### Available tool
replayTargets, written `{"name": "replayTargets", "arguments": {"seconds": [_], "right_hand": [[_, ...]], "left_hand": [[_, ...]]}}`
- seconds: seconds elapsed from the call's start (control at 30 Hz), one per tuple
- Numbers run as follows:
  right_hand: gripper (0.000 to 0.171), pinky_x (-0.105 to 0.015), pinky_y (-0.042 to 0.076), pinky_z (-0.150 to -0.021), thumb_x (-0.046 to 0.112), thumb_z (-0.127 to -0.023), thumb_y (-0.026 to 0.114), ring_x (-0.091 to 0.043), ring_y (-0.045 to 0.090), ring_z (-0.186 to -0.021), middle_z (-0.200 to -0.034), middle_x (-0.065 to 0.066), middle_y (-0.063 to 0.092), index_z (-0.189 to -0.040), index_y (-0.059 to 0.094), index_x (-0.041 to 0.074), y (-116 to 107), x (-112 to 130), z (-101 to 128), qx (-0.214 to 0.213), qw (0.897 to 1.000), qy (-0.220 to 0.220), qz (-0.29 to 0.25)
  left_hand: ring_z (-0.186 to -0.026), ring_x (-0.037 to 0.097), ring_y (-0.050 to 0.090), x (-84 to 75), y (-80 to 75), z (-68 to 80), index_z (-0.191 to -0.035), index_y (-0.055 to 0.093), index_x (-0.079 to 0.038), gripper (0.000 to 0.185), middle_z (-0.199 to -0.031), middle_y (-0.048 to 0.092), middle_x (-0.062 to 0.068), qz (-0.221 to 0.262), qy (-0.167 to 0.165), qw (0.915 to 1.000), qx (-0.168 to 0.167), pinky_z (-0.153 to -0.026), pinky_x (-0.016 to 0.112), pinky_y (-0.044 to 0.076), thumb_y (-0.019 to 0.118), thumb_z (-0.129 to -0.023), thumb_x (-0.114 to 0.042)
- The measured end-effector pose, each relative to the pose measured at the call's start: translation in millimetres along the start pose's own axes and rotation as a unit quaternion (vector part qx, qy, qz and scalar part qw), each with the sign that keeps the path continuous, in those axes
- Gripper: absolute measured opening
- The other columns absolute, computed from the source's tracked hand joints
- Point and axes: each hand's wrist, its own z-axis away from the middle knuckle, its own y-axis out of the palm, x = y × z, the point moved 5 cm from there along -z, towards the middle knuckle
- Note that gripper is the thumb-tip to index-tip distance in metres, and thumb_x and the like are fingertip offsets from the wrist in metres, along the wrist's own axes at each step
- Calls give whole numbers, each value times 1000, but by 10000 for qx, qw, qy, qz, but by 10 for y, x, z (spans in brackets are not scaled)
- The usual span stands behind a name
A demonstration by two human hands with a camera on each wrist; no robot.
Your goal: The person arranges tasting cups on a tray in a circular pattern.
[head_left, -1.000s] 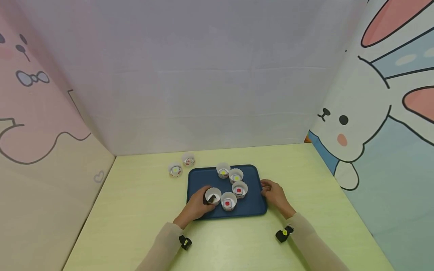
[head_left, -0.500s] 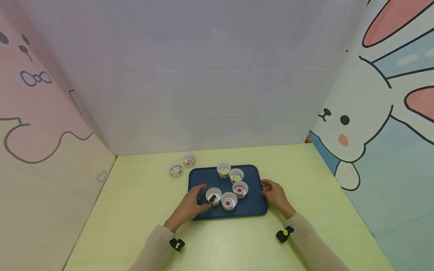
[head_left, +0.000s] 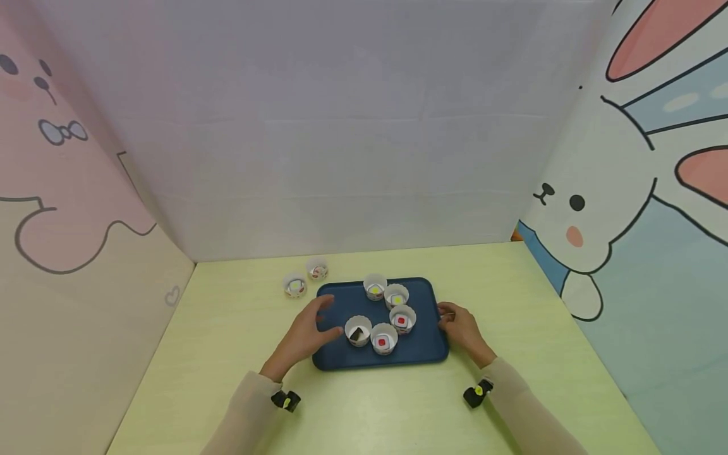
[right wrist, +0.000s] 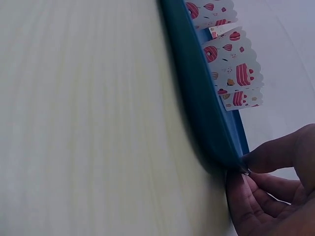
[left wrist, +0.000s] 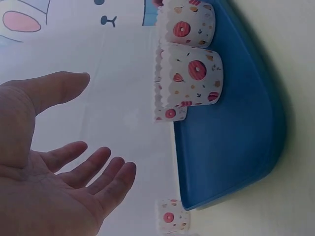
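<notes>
A dark blue tray (head_left: 352,361) lies on the table and bears several white paper baking cups with scalloped rims and pink dessert prints. The front-left baking cup (head_left: 359,324) holds a dark brown piece. Red-marked pieces sit in two cups, the front-middle one (head_left: 384,330) and the right one (head_left: 402,309); yellow-marked pieces show in the two at the back. My left hand (head_left: 303,335), thumb and fingers spread around nothing, hovers over the tray's left side, just left of the brown piece's cup. At the right edge, my right hand (right wrist: 275,182) pinches the tray's rim between thumb and fingers.
Two more baking cups, one (head_left: 294,285) with a yellow-marked piece and one (head_left: 317,268) farther back, stand on the pale wooden table (head_left: 227,316) behind the tray's left corner. Cloth walls with cartoon animals enclose the back and sides.
My left hand has let go of the front-left baking cup and drawn back to the left, its fingers spreading. The cup stays on the tray. My right hand keeps its place at the rim.
</notes>
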Motion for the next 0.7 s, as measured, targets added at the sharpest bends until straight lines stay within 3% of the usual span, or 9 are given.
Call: {"name": "replayTargets", "arguments": {"seconds": [0.33, 0.7], "right_hand": [[47, -37, 53, -79, -1, -83, 59, -27, 65, -95, -116, -20, 67, -130, 59, -2, 8, 1, -10, 27, 10000, 30, -15], [46, -39, 54, -80, -2, -82, 60, -27, 66, -95, -115, -20, 68, -129, 60, -2, 11, -16, -9, -23, 10000, 43, 55]], "left_hand": [[-135, 39, 45, -94, -256, -76, -149, 37, -8, 74, -149, 45, 16, -56, 216, 9995, -231, -104, 54, 44, 73, -88, -25], [-134, 45, 46, -102, -532, -134, -151, 33, -13, 76, -155, 36, 14, -187, -7, 9984, -535, -101, 57, 47, 73, -88, -28]]}}
